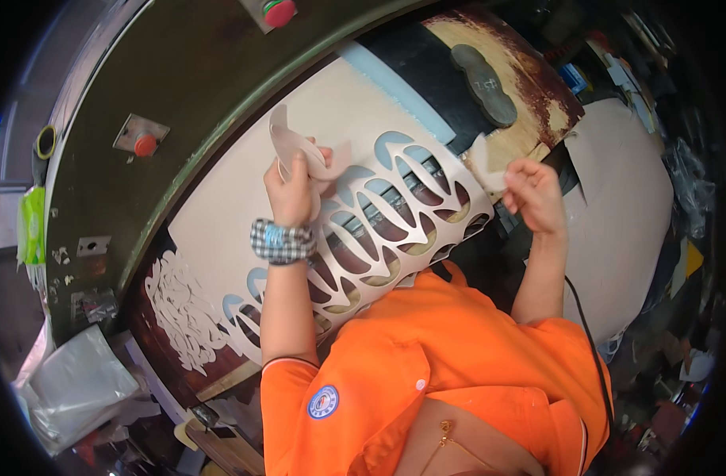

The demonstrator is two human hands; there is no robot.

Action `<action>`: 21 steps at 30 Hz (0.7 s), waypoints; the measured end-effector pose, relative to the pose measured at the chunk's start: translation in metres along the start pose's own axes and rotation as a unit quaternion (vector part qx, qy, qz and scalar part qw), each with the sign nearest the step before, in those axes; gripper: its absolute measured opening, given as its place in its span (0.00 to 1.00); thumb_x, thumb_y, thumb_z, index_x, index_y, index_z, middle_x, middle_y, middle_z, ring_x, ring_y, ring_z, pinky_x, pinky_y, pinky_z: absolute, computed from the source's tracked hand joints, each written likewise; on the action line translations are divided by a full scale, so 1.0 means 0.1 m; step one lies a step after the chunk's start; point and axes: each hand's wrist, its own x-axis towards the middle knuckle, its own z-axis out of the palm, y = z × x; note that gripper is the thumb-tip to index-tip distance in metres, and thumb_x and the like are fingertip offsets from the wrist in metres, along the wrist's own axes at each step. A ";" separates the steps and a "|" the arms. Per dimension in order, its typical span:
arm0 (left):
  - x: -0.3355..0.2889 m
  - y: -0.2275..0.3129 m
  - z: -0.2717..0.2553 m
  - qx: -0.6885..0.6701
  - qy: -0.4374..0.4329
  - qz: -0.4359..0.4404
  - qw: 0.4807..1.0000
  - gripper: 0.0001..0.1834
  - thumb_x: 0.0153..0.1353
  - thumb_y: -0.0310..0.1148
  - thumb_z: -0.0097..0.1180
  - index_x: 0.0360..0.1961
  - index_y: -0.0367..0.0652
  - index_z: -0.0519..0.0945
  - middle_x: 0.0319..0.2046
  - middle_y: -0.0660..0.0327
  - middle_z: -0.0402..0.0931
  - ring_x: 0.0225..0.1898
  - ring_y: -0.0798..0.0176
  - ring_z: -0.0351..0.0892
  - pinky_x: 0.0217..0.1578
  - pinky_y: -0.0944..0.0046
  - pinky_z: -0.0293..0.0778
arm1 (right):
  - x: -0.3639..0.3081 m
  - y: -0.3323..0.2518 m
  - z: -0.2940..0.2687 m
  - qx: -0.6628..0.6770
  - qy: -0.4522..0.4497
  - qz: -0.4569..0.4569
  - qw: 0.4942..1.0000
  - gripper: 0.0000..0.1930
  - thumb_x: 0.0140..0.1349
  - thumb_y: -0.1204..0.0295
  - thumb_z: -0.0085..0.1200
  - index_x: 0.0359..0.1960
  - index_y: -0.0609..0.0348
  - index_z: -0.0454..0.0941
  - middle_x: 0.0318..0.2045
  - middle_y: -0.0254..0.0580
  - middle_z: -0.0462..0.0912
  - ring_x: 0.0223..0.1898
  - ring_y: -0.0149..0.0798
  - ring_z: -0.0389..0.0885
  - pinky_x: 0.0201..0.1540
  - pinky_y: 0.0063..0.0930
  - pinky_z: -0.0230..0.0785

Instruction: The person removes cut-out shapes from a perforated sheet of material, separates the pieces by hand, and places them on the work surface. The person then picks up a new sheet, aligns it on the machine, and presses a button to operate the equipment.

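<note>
My left hand point(294, 181), with a checked band round its wrist, is closed on several curved pale cut pieces point(287, 135) above the sheet. Off to the right, my right hand point(536, 193) pinches another pale cut piece point(490, 168) between thumb and fingers. Beneath my left hand spreads a large pale sheet point(232, 194). Rows of leaf-shaped and crescent holes run along its near edge, and light blue and dark surfaces show through them. That punched edge hangs close to my orange shirt.
A heap of pale cut pieces point(184, 309) lies at the left. Behind the sheet runs a dark green machine beam point(212, 67) with a red button point(145, 143). On a worn wooden board point(529, 75) rests a dark curved block point(486, 86). More pale sheet material point(624, 214) hangs at right.
</note>
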 end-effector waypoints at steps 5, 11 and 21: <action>-0.58 0.03 0.05 -0.119 -0.002 -0.055 0.991 0.20 0.72 0.34 0.39 0.53 0.27 0.72 0.41 0.50 0.82 0.42 0.59 0.83 0.44 0.61 0.80 | 0.26 0.38 1.11 0.060 -0.123 -0.048 0.989 0.04 0.62 0.78 0.58 0.35 0.65 0.77 0.25 0.38 0.82 0.23 0.26 0.78 0.26 0.18 0.71; -0.98 0.14 -0.53 0.081 0.100 0.083 0.988 0.17 0.68 0.31 0.50 0.53 0.31 0.75 0.42 0.53 0.82 0.43 0.63 0.82 0.45 0.64 0.77 | 0.30 0.64 1.99 -0.111 -0.284 -0.097 0.948 0.08 0.62 0.77 0.59 0.43 0.65 0.78 0.32 0.34 0.83 0.34 0.24 0.80 0.38 0.18 0.73; -1.79 0.37 -2.71 0.724 0.413 -0.044 0.551 0.36 0.55 0.36 0.66 0.62 0.32 0.66 0.55 0.37 0.69 0.55 0.38 0.70 0.54 0.51 0.69 | 2.07 0.50 -0.25 -0.355 0.148 -0.145 0.912 0.17 0.63 0.62 0.60 0.42 0.65 0.81 0.36 0.41 0.85 0.37 0.31 0.81 0.40 0.25 0.74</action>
